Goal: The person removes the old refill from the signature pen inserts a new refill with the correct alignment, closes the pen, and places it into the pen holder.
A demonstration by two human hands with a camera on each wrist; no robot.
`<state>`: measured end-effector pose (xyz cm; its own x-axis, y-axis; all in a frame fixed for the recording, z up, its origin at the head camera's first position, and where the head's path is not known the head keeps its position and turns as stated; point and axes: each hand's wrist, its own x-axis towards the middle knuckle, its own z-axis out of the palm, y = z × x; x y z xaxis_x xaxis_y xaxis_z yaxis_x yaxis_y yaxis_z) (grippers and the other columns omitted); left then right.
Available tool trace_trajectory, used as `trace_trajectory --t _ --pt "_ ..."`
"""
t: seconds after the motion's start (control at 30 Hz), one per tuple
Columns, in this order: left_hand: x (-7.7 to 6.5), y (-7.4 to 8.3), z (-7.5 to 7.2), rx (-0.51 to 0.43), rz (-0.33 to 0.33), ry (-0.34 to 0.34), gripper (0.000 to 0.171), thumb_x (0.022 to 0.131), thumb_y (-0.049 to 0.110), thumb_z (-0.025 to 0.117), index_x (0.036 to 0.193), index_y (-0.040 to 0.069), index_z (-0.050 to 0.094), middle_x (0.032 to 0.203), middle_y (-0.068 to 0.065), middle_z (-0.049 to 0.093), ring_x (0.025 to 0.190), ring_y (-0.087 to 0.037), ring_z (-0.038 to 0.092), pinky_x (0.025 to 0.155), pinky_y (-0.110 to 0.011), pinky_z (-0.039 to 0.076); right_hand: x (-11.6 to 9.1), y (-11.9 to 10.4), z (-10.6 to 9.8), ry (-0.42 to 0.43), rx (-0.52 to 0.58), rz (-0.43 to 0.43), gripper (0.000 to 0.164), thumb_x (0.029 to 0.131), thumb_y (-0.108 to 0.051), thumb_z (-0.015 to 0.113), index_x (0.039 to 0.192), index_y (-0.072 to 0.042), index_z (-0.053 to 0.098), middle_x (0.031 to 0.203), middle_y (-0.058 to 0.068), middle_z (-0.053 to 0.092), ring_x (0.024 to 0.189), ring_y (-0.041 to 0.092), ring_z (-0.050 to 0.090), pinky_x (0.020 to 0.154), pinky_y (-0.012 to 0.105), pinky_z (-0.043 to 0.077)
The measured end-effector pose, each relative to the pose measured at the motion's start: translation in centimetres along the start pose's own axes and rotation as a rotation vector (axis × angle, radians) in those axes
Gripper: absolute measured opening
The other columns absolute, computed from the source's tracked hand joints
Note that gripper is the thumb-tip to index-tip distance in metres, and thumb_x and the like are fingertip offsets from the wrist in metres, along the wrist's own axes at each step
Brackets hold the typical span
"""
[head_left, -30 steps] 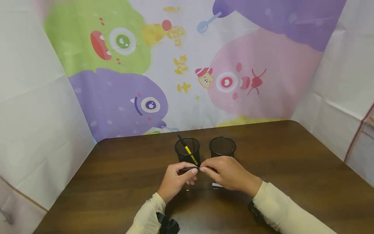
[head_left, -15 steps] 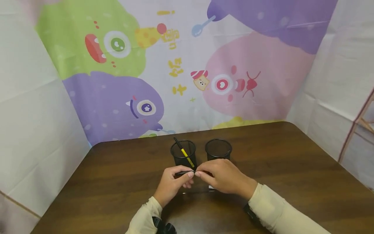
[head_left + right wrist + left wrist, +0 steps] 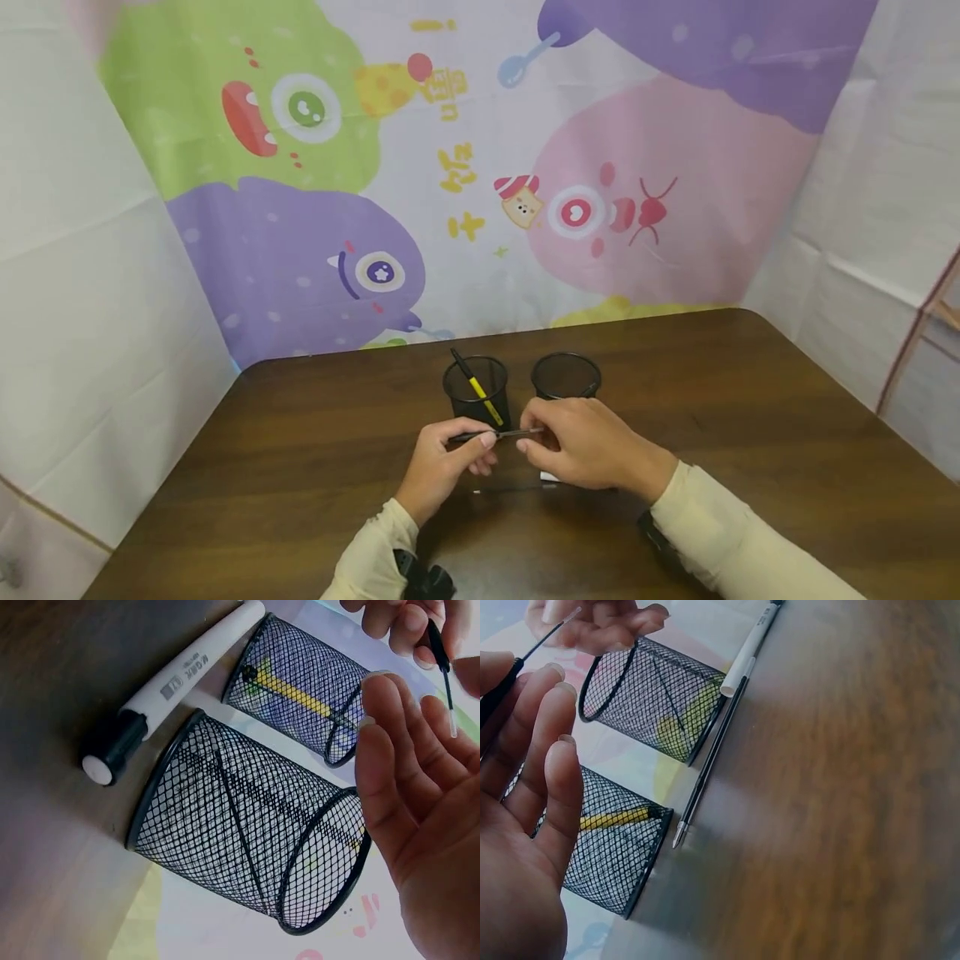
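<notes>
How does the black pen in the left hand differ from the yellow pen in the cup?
The black pen is pinched in the left hand; the yellow pen leans in the left mesh cup. The black pen is nearly level in the head view; the yellow pen slants steeply. A thin rod protrudes from the black pen; none shows on the yellow pen. Both are slender.

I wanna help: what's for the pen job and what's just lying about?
Job:
black pen piece in left hand
thin rod poking from it
loose refill, probably

Just there, it seems:
white marker
left mesh cup
right mesh cup
yellow-and-black pen in left cup
</notes>
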<state>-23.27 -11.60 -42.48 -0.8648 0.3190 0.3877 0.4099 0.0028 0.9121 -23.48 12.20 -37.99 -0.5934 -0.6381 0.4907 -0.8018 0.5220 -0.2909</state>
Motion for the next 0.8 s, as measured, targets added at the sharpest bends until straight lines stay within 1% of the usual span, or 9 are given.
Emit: trace_trajectory --t 0.13,0.27,0.33,0.4,0.53,0.63,0.8 --pt "0.05 -0.04 -0.10 0.008 -0.009 0.002 0.013 0.095 0.010 0.068 0.097 -0.002 0.073 0.074 -0.013 0.070 0.061 -0.022 0.068 0.058 -0.034 0.058 0.08 -0.03 0.10 0.015 -0.006 -0.018 0.007 0.095 -0.020 0.065 0.089 -0.021 0.061 0.074 -0.017 0.053 0.058 -0.002 0.045 0.053 0.019 0.042" --pt "0.30 -0.02 -0.07 0.000 -0.007 -0.011 0.015 0.096 0.012 0.068 0.098 -0.002 0.073 0.074 -0.012 0.070 0.061 -0.022 0.068 0.059 -0.035 0.059 0.08 0.00 0.10 0.039 -0.010 -0.031 0.004 0.097 -0.019 0.064 0.093 -0.019 0.065 0.076 -0.017 0.056 0.060 -0.001 0.048 0.055 0.019 0.045" --pt "0.40 -0.09 -0.11 0.002 -0.002 -0.016 0.016 0.096 0.012 0.067 0.098 -0.003 0.072 0.074 -0.012 0.070 0.061 -0.022 0.068 0.059 -0.035 0.059 0.11 0.01 0.08 0.042 -0.009 -0.035 0.004 0.098 -0.018 0.064 0.095 -0.018 0.067 0.077 -0.016 0.057 0.061 -0.001 0.049 0.056 0.019 0.045" --pt "0.43 -0.13 -0.17 0.004 0.002 -0.020 0.018 0.096 0.011 0.067 0.099 -0.006 0.071 0.074 -0.012 0.070 0.061 -0.022 0.068 0.059 -0.035 0.059 0.16 -0.03 0.06 0.036 -0.007 -0.038 0.004 0.098 -0.018 0.064 0.096 -0.018 0.068 0.077 -0.016 0.057 0.062 -0.001 0.048 0.056 0.019 0.045" --pt "0.33 -0.11 -0.30 0.013 0.008 -0.021 0.019 0.096 0.010 0.066 0.099 -0.008 0.071 0.073 -0.014 0.070 0.061 -0.023 0.068 0.059 -0.035 0.059 0.27 -0.13 0.14 0.015 -0.004 -0.036 0.006 0.098 -0.018 0.064 0.096 -0.019 0.069 0.077 -0.017 0.057 0.062 -0.001 0.048 0.056 0.019 0.045" --pt "0.26 -0.07 -0.40 0.022 0.013 -0.020 0.016 0.096 0.011 0.066 0.098 -0.005 0.072 0.072 -0.013 0.070 0.061 -0.022 0.067 0.058 -0.035 0.058 0.33 -0.22 0.19 0.009 -0.002 -0.031 0.006 0.098 -0.019 0.064 0.096 -0.019 0.069 0.078 -0.017 0.058 0.062 -0.001 0.048 0.056 0.019 0.045" --pt "0.04 -0.20 -0.52 0.025 0.011 -0.026 0.019 0.097 0.012 0.066 0.098 -0.007 0.071 0.071 -0.012 0.069 0.062 -0.021 0.067 0.058 -0.034 0.058 0.28 -0.21 0.37 -0.004 0.000 -0.027 0.007 0.099 -0.021 0.064 0.096 -0.019 0.070 0.078 -0.017 0.058 0.062 -0.001 0.049 0.057 0.020 0.046"
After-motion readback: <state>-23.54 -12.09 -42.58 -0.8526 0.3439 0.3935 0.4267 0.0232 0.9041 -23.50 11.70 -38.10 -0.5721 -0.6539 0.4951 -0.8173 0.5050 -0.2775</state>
